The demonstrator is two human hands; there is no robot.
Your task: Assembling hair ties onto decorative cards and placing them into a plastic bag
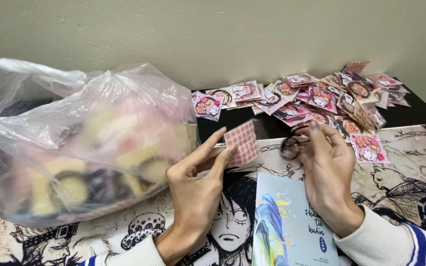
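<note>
Head view: the left hand (193, 182) pinches a small pink-checked clear plastic sleeve (242, 142) by its edge, just right of the bulging translucent plastic bag (75, 143). It looks light, flimsy and slippery. The right hand (329, 172) grips a thin black hair tie (291, 146).

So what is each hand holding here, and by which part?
Left hand pinches the pink checked card at its lower left edge; right hand grips a dark hair tie by fingertips.

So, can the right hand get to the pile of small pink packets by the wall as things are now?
Probably yes. The right hand is just in front of the pile of packets, with only bare mat between them. It does hold a dark hair tie, so its fingers are not fully free.
</note>
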